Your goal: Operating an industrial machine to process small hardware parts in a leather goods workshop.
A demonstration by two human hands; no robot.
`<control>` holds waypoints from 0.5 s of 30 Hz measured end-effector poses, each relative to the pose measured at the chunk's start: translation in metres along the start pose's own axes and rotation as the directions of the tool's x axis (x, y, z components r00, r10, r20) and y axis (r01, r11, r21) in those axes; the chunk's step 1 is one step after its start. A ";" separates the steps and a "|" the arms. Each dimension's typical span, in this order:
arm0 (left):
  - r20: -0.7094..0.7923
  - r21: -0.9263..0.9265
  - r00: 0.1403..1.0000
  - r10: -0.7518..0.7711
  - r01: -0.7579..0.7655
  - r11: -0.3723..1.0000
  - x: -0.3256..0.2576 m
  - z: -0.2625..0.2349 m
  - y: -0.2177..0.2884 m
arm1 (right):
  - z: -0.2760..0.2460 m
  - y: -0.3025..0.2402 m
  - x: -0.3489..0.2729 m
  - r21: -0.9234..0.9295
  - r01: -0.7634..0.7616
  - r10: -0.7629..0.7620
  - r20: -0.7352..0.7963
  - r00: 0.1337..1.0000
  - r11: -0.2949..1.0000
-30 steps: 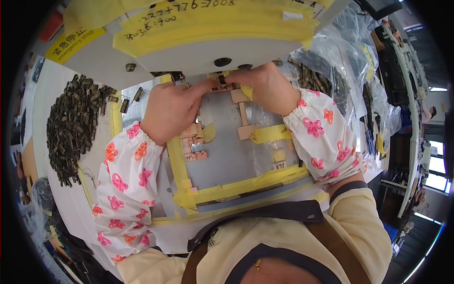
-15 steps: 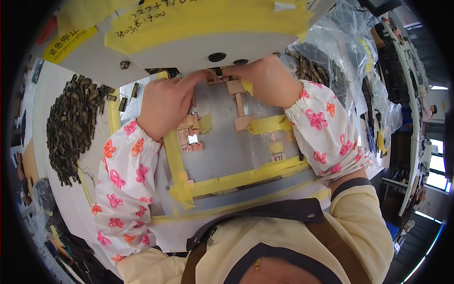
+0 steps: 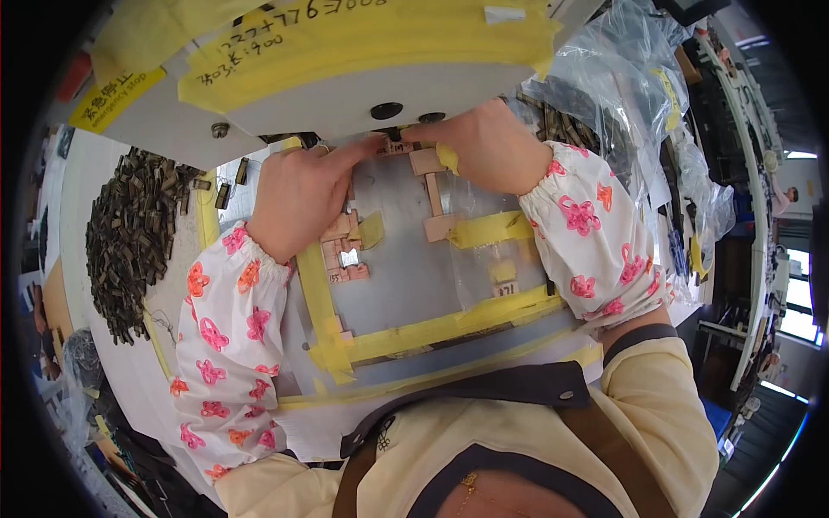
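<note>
under the front edge of the pale machine housing [image 3: 302, 108], a small dark piece [image 3: 395, 135] sits between two index fingertips, just behind a pinkish block [image 3: 399, 148] on the grey plate [image 3: 401, 259]. the left hand [image 3: 298, 198] points its index finger in from one side, the right hand [image 3: 496, 151] from the other; whether either grips the piece cannot be told. yellow tape [image 3: 458, 326] borders the plate's near edge, and a heap of dark parts [image 3: 129, 250] lies well apart, left of the left hand.

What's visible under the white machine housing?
At its edge: left hand, right hand, pinkish block, small dark piece between the hands. Deeper under, the housing covers whatever's there.
</note>
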State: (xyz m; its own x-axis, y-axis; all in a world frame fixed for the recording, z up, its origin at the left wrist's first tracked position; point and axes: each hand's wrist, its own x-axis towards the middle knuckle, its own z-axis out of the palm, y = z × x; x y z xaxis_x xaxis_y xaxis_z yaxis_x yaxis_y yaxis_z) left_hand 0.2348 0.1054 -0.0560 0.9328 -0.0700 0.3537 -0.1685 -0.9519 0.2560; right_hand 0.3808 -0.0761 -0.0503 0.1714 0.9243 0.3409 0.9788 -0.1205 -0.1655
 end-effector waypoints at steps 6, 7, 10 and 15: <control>-0.004 -0.049 1.000 -0.004 0.004 0.999 0.000 0.004 -0.002 | -0.004 0.000 0.002 0.062 -0.011 0.008 0.063 0.998 0.998; 0.008 -0.063 1.000 -0.004 0.005 0.998 -0.002 0.004 -0.001 | -0.003 0.000 0.001 0.062 -0.014 0.010 0.063 0.998 0.998; -0.014 -0.005 1.000 -0.007 0.007 1.000 0.003 0.001 0.000 | -0.001 0.001 0.000 0.002 0.002 -0.002 -0.002 1.000 1.000; 0.024 -0.015 1.000 0.002 -0.002 1.000 0.002 0.002 0.000 | -0.001 0.000 -0.004 0.015 -0.034 0.034 0.021 0.999 0.999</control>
State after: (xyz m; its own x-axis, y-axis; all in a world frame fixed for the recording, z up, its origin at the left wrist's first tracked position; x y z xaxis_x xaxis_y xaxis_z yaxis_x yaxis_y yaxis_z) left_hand 0.2372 0.1048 -0.0574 0.9398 -0.0794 0.3324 -0.1751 -0.9472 0.2687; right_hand 0.3800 -0.0803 -0.0511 0.2019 0.9272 0.3154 0.9706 -0.1464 -0.1910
